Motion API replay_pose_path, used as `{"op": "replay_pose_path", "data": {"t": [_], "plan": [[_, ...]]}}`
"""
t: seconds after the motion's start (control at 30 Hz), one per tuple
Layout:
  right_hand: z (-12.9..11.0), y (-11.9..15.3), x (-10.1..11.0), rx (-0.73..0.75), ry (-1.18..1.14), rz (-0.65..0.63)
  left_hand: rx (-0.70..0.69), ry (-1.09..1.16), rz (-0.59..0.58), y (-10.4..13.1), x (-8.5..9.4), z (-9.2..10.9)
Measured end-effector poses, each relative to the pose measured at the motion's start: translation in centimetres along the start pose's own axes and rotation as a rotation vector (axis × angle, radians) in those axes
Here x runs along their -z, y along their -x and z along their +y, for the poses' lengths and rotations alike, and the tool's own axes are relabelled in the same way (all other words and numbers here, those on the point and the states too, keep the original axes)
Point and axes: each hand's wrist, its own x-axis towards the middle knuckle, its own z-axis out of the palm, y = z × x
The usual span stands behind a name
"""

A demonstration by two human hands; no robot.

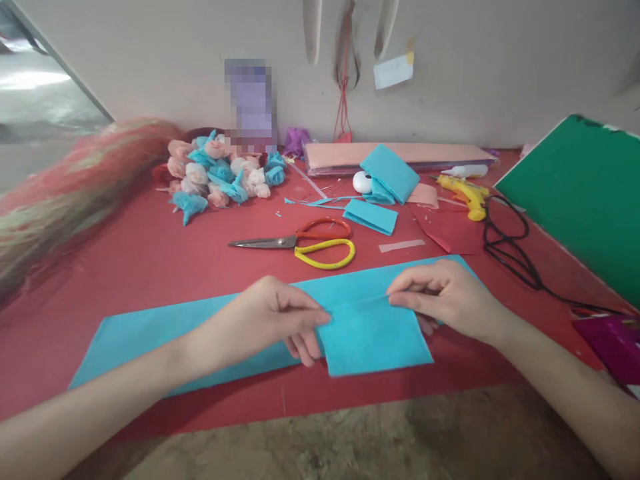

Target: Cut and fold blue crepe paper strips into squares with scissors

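Note:
A small blue paper piece point(377, 340) hangs between my two hands, its top edge pinched at both corners. My left hand point(280, 320) grips the left corner between thumb and forefinger, other fingers curled below. The right corner is pinched by my right hand point(445, 297), whose lower fingers are partly hidden behind the paper. Beneath the hands a long blue paper strip point(165, 333) lies slanted across the red table surface point(200, 267). Scissors point(300, 243) with red and yellow handles rest beyond the strip, blades pointing left.
Paper flowers point(215, 173) are heaped at the back left. Folded blue paper point(371, 217) lies behind the scissors. A yellow glue gun point(465, 193) with a black cord point(515, 257) sits at the right, near a green board point(580, 200). Pink paper point(400, 153) lies along the wall.

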Motion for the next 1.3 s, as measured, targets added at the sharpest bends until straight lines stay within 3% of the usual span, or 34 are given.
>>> {"op": "replay_pose_path", "data": {"t": [0.1,0.13,0.17,0.23,0.3,0.37,0.43,0.57,0.67,0.77,0.83,0.93,0.97,1.13,1.3], "plan": [[-0.2,0.0,0.0,0.007,-0.045,0.038,-0.209,-0.089,0.293,-0.2,1.4,0.3],[-0.2,0.1,-0.2,0.013,-0.043,0.029,-0.291,-0.123,0.328,-0.1,1.6,0.4],[-0.3,0.2,-0.6,0.018,-0.036,0.008,-0.359,-0.156,0.298,0.0,1.6,0.4],[-0.4,0.3,-1.4,0.017,-0.021,-0.043,-0.42,-0.213,0.089,0.3,1.0,0.4],[-0.4,0.5,-2.5,0.013,-0.013,-0.081,-0.388,-0.26,-0.133,0.7,-0.2,0.1],[-0.3,0.6,-3.6,0.021,0.005,-0.073,-0.315,-0.282,-0.233,1.0,-1.5,-0.3],[-0.2,0.7,-4.8,0.05,0.045,-0.006,-0.271,-0.306,-0.246,1.1,-2.6,-0.7],[-0.3,1.0,-6.0,0.116,0.142,0.125,-0.262,-0.335,-0.146,0.8,-3.2,-1.1],[-0.4,0.8,-4.8,0.144,0.171,0.134,-0.194,-0.281,-0.149,0.7,-2.8,-1.0],[-0.4,0.1,-2.0,0.151,0.19,0.192,-0.08,-0.06,-0.18,0.8,-2.3,-0.9],[-0.2,-0.9,0.2,0.155,0.2,0.389,-0.049,0.039,-0.182,1.0,-2.2,-0.9],[0.6,-3.7,2.9,0.094,0.217,0.714,-0.082,-0.041,-0.195,1.3,-2.6,-1.1],[1.0,-4.9,3.6,0.085,0.241,0.75,-0.097,-0.084,-0.207,1.3,-2.8,-1.1],[2.8,-10.7,5.5,0.039,0.441,0.84,-0.076,-0.161,-0.254,1.1,-3.5,-1.3],[3.9,-12.3,5.4,0.018,0.758,0.835,-0.054,-0.141,-0.262,0.9,-3.7,-1.6]]}}
